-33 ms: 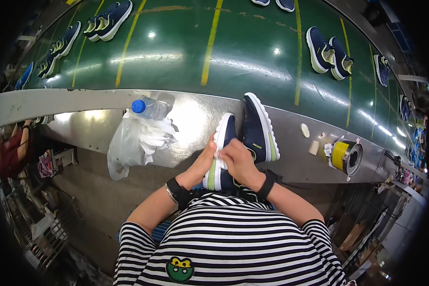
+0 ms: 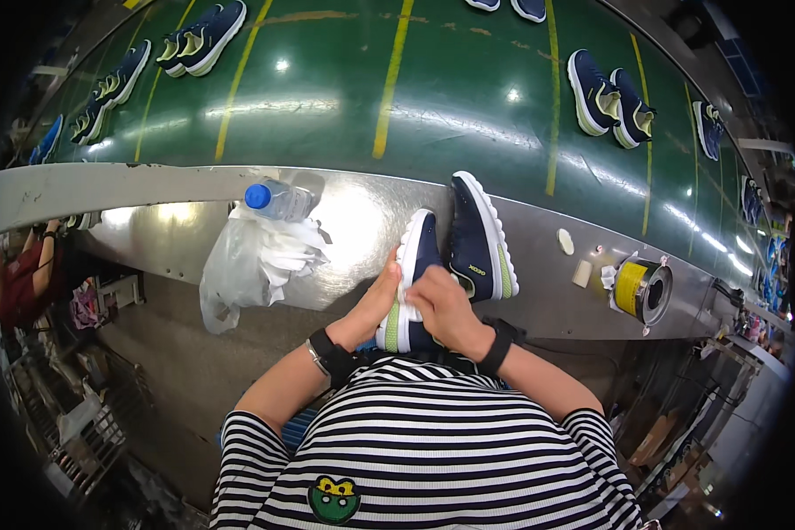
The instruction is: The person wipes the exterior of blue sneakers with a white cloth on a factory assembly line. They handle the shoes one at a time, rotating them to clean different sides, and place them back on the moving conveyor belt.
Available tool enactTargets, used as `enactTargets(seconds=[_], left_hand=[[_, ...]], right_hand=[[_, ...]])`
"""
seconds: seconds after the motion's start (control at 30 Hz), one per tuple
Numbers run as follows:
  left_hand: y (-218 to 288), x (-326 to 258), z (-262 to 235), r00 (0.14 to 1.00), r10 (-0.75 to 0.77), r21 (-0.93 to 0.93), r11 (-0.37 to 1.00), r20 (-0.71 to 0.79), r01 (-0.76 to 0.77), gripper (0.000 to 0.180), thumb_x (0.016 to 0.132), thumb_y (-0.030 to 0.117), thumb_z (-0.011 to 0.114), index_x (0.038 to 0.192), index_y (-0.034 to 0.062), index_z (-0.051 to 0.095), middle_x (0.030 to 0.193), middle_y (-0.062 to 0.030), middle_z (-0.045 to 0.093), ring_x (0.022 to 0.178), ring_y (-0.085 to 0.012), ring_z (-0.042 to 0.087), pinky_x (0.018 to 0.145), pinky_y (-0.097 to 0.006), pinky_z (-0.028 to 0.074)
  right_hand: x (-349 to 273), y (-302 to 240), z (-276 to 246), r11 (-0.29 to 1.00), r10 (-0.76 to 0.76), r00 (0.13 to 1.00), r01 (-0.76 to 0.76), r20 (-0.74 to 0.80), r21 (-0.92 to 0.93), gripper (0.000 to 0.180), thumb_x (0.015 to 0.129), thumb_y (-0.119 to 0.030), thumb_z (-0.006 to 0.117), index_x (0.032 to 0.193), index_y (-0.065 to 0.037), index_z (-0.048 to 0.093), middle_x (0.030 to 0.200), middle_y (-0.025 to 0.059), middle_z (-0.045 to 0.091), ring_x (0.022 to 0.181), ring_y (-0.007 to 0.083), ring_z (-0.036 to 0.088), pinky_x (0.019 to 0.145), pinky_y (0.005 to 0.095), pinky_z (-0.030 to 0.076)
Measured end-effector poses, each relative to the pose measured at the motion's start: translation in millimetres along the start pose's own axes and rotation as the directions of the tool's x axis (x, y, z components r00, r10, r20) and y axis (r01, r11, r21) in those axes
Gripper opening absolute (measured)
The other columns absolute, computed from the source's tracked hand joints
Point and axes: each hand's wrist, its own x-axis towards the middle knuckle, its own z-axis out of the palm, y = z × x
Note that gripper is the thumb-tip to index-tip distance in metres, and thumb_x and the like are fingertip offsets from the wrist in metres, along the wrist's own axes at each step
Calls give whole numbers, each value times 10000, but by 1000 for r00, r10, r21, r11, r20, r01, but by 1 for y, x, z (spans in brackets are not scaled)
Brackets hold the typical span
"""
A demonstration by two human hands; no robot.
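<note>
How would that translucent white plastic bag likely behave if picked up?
The translucent white plastic bag would probably be floppy: its thin film hangs creased over the edge of the silver metal bench. The crumpled white sheets bunched at its top might spill out.

Bottle (image 2: 287, 202) left of shoes (image 2: 474, 234), apparently a tin (image 2: 636, 287) right
</note>
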Motion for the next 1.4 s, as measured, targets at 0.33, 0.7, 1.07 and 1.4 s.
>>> enactTargets(seconds=[0.33, 0.7, 1.07, 1.4], left_hand=[[53, 17, 1, 990, 108, -139, 983, -88, -119, 550, 962, 418, 273, 1363, 42, 247, 1280, -138, 434, 1105, -197, 503, 930, -315, 429], [81, 46, -5, 981, 137, -517, 835, -139, -190, 463, 944, 389, 381, 1240, 41, 457, 1175, -108, 561, 1019, -233, 572, 892, -350, 463], [31, 51, -27, 990, 142, -617, 778, -6, -115, 594, 904, 499, 337, 1268, 37, 418, 1133, -208, 542, 1003, -320, 565, 863, -462, 465], [40, 34, -5, 973, 139, -693, 721, 183, 28, 586, 903, 467, 359, 1292, 31, 396, 1219, -228, 483, 1092, -327, 515, 920, -497, 421]], right_hand=[[-14, -35, -79, 883, 323, 942, -264, -95, 387, 40, 805, -36, 607, 838, -19, 622, 771, 31, 560, 710, 97, 526, 620, 232, 420], [-49, 6, -55, 928, -242, 946, 160, -215, -338, 159, 712, -10, 573, 850, -81, 603, 774, 58, 514, 722, 227, 509, 654, 325, 389], [-85, 103, -118, 809, 48, 817, -369, -574, -457, 339, 795, -143, 636, 1105, -39, 547, 1083, 108, 550, 938, 212, 545, 832, 331, 419], [-28, 110, -72, 466, 600, 800, -339, -10, 817, 523, 881, -311, 532, 1298, -27, 393, 1191, 109, 534, 1025, 178, 558, 832, 298, 453]])
